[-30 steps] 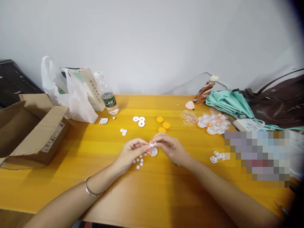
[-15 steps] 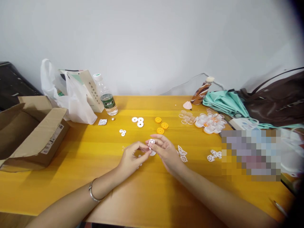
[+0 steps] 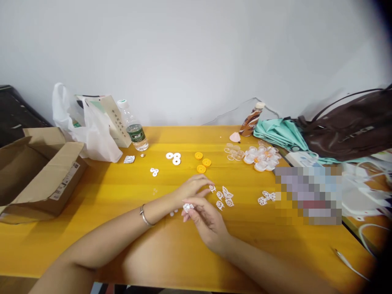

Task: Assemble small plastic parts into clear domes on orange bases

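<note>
My left hand (image 3: 193, 188) crosses over to the right with its thumb and finger closing at a small white spoked plastic piece (image 3: 212, 188); the exact contact is hard to see. Just beyond its fingertips lie several more white spoked pieces (image 3: 226, 197). Nearer to me, my right hand (image 3: 210, 223) pinches a small white plastic part (image 3: 188, 208) between thumb and fingers. The left forearm, with a silver bracelet (image 3: 146, 215), passes behind this part. Small white discs (image 3: 173, 212) on the table are partly covered by that arm.
Behind the hands lie white rings (image 3: 176, 159), orange discs (image 3: 201, 168), small white pieces (image 3: 154, 172) and clear and orange caps (image 3: 262, 157). A cardboard box (image 3: 39, 171), plastic bag (image 3: 98, 139) and water bottle (image 3: 136, 132) stand left. At right are another white cluster (image 3: 266, 197), cloth and cables.
My hands have come apart. The left has moved right toward the white spoked pieces, while the right has drawn nearer to me with the white part. The camera view has shifted slightly right.
</note>
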`<act>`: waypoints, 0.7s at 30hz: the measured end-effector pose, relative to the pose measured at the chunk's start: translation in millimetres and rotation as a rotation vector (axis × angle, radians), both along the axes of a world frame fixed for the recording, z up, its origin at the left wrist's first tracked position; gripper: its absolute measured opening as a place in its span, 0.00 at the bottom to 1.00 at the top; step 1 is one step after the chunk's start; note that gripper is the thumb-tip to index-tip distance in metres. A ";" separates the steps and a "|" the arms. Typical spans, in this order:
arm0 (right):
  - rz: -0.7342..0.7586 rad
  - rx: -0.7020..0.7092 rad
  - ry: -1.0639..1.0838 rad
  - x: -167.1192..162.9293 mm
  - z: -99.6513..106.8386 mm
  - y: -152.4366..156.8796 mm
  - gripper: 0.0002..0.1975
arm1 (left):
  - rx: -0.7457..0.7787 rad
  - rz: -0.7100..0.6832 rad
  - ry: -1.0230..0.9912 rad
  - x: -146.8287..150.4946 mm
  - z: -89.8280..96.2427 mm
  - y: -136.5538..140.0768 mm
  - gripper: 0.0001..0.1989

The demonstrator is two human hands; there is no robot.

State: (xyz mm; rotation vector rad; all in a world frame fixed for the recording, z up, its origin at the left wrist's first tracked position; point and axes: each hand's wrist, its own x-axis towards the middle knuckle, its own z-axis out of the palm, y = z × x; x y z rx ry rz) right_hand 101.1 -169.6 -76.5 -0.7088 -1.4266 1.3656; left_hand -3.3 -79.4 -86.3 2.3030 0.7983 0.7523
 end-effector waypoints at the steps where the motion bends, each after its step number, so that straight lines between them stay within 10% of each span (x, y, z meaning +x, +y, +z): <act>1: -0.001 -0.023 0.007 -0.2 -1.1 0.6 0.09 | 0.037 -0.001 0.022 5.3 -2.7 6.0 0.13; 15: -0.122 -0.253 0.076 4.4 -3.5 22.4 0.08 | 0.011 0.117 0.045 -1.5 20.0 11.2 0.07; 21: -0.128 -0.267 0.087 8.0 -7.3 30.1 0.08 | -0.343 0.191 -0.048 -48.1 31.6 -8.0 0.10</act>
